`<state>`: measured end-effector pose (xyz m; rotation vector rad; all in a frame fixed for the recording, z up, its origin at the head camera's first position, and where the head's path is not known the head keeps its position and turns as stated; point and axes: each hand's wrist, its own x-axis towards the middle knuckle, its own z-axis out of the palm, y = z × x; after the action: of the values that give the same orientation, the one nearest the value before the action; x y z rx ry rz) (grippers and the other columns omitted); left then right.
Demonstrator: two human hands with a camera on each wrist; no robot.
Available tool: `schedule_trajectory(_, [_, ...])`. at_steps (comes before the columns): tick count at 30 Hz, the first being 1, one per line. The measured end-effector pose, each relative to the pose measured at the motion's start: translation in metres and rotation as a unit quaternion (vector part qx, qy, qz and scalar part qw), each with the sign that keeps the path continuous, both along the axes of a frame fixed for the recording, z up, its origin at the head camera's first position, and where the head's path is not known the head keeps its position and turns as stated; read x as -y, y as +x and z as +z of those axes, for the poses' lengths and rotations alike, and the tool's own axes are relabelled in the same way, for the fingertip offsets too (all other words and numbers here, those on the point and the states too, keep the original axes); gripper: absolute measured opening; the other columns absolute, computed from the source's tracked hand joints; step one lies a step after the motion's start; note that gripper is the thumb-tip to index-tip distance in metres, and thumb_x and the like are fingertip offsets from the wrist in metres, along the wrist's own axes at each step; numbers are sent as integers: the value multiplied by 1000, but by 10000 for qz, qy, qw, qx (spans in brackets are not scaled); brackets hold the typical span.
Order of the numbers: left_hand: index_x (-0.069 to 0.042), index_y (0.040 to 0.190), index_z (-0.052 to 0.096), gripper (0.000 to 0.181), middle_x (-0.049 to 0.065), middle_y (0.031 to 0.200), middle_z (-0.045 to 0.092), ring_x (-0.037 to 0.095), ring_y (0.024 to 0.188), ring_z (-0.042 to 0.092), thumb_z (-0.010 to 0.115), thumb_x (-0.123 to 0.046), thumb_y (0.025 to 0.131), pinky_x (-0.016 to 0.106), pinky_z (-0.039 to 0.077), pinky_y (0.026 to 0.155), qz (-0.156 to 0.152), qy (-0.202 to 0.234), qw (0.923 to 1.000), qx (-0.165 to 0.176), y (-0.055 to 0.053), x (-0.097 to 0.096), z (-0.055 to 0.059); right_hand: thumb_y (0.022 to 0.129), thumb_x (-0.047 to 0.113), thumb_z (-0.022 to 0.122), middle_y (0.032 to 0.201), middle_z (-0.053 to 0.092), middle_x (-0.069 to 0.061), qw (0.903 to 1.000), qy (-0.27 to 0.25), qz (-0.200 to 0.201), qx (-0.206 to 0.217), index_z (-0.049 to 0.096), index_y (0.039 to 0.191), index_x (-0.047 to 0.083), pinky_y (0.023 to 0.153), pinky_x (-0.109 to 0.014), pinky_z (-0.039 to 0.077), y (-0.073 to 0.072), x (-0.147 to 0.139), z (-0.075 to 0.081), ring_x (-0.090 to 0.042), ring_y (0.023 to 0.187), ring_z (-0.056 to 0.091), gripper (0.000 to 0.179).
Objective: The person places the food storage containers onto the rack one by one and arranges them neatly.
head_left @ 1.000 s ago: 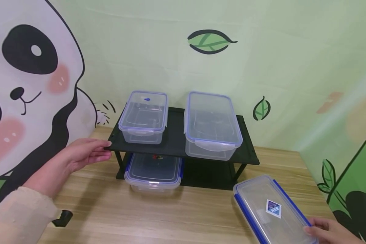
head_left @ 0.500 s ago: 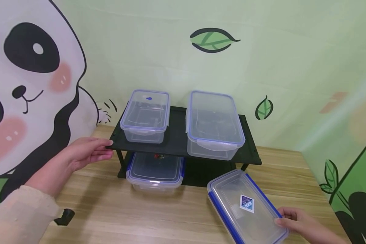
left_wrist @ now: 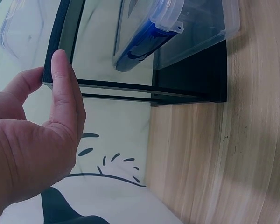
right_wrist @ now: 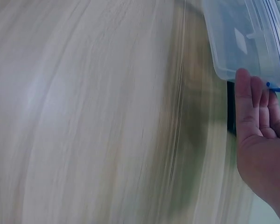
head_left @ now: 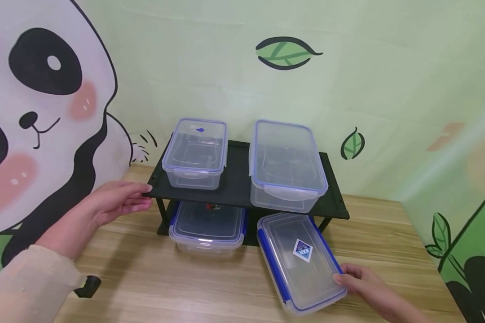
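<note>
My left hand (head_left: 119, 202) pinches the left front corner of a black two-tier rack (head_left: 236, 179), thumb on top and fingers beneath, as the left wrist view also shows. My right hand (head_left: 365, 282) grips the near right corner of a clear food storage container (head_left: 299, 269) with blue side clips and a blue diamond label on its lid. That container is tilted, its far end at the front of the rack's lower tier. In the right wrist view the fingers (right_wrist: 252, 98) lie under the container's edge, above the table.
Two clear lidded containers stand on the upper tier, a smaller one (head_left: 196, 152) left and a larger one (head_left: 287, 161) right. Another blue-clipped container (head_left: 208, 226) sits on the lower tier's left side. Behind the wooden table (head_left: 178, 287) hangs a panda-print backdrop (head_left: 202, 67).
My right hand has carried the blue-clipped container leftward and forward, from right of the rack to its lower front opening. My left hand keeps its hold on the rack corner.
</note>
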<state>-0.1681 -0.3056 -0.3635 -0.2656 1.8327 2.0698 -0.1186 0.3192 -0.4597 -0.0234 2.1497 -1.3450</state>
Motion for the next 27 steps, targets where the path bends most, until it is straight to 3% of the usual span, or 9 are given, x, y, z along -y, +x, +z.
schedule_trajectory(4, [0, 111, 57, 11, 6, 88, 77, 14, 82, 78, 62, -8, 108, 27, 66, 82, -10, -43, 10000, -7, 0, -1, 0, 107, 30, 65, 108, 71, -7, 9996, -119, -180, -198, 61, 124, -9, 88, -26, 59, -3, 13, -3, -18, 99, 65, 42])
schedule_trajectory(12, [2, 116, 54, 16, 6, 89, 77, 13, 82, 78, 62, -9, 108, 27, 66, 82, 1, -124, 9999, 16, 1, -1, 1, 106, 29, 67, 110, 72, -8, 9976, -305, -602, -171, 56, 134, -17, 92, -31, 62, -11, 30, -8, -18, 100, 68, 55])
schedule_trajectory(23, [1, 116, 55, 15, 5, 89, 76, 13, 82, 78, 62, -9, 108, 28, 66, 82, -24, -67, 10000, -19, 1, 1, 1, 108, 26, 65, 97, 73, -4, 9911, -875, -1002, -61, 65, 115, -8, 87, -29, 63, -17, 52, -14, -14, 92, 70, 34])
schedule_trajectory(27, [1, 116, 55, 15, 5, 90, 77, 13, 83, 78, 62, -10, 108, 27, 66, 83, -42, -137, 9999, -21, 1, 0, 1, 108, 26, 65, 100, 77, -5, 9875, -990, -1226, 16, 64, 123, -11, 89, -31, 64, -17, 57, -15, -13, 93, 73, 41])
